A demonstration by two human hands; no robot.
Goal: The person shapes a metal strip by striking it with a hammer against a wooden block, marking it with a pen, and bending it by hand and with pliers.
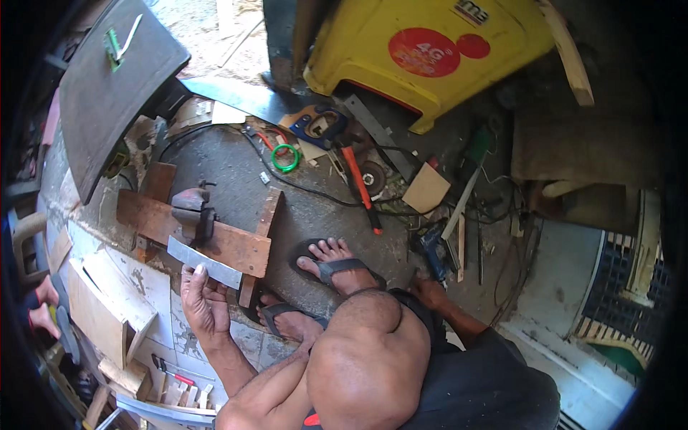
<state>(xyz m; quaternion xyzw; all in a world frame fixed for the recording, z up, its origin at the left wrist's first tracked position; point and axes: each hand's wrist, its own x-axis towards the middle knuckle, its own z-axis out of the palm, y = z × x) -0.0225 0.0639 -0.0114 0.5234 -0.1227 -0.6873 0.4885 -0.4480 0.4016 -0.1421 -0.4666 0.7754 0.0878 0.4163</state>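
Note:
Between the thumb and fingers of my left hand [206, 304] is a flat grey metal strip [204, 262]. The strip lies slantwise over the near edge of a low wooden bench [233, 247]; I cannot tell whether it touches the wood. A small dark bench vise [193, 215] sits on that bench. Down past my knee, my right hand [430, 292] is low near the floor, close to a blue-and-black power tool [433, 247]. Its fingers are partly hidden and dark, so any grip there is unclear.
A handsaw [315, 125], orange-handled hammer [360, 188], green tape ring [285, 158], green angle grinder [479, 147] and black cable lie on the floor. Beyond stands a yellow plastic table [430, 64]. A wooden box [100, 308] is at left, beside part of another person [46, 304].

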